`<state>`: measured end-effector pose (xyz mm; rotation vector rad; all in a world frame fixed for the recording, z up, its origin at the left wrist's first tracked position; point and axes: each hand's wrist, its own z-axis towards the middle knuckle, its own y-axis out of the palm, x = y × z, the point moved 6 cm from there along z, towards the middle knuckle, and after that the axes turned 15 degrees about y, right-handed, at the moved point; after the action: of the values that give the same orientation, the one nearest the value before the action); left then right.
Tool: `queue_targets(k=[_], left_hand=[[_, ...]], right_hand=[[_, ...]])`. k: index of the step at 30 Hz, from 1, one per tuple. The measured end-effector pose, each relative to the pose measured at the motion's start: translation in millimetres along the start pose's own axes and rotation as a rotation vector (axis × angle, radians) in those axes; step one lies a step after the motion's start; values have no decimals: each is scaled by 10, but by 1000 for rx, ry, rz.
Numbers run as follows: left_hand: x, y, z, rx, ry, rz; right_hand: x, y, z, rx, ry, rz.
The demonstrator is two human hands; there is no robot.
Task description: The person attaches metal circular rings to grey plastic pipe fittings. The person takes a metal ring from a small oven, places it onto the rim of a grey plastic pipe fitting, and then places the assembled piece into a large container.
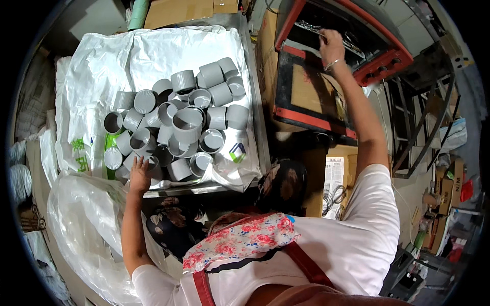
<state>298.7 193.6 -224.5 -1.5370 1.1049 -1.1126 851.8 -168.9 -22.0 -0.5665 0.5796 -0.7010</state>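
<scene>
A pile of grey ribbed plastic cups [187, 126] lies on white plastic sheeting over a table, some upright and others on their sides. At the pile's near edge is my left hand [139, 175], fingers apart, beside or touching the closest cups. My right arm stretches to the far right, where a red and black toaster oven [388, 60] has its door [306, 92] folded down. Inside its mouth my right hand [332, 46] has its fingers bent together over a tangle of thin shiny metal pieces [352, 45]. What the fingertips pinch is too small to make out.
White sheeting [102, 56] covers the metal-edged table. Clear plastic bagging [87, 219] bulges at the near left. Below the oven sit wire coils [334, 196] beside a printed sheet [334, 171]. A dark metal frame [423, 127] stands right of my arm.
</scene>
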Motion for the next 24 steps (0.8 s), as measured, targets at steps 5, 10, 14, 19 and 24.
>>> queue_targets(k=[5, 10, 14, 19, 24], left_hand=[[-221, 487, 108, -115, -21, 80], [-253, 482, 60, 70, -45, -74], [-240, 85, -99, 490, -407, -621], [356, -765, -88, 554, -395, -747], [1060, -1112, 3, 641, -306, -1009]], right_hand=[[378, 576, 581, -254, -117, -361], [450, 621, 660, -342, -112, -324], [425, 363, 620, -261, -15, -192], [378, 132, 475, -219, 45, -103], [476, -7, 372, -258, 120, -87]])
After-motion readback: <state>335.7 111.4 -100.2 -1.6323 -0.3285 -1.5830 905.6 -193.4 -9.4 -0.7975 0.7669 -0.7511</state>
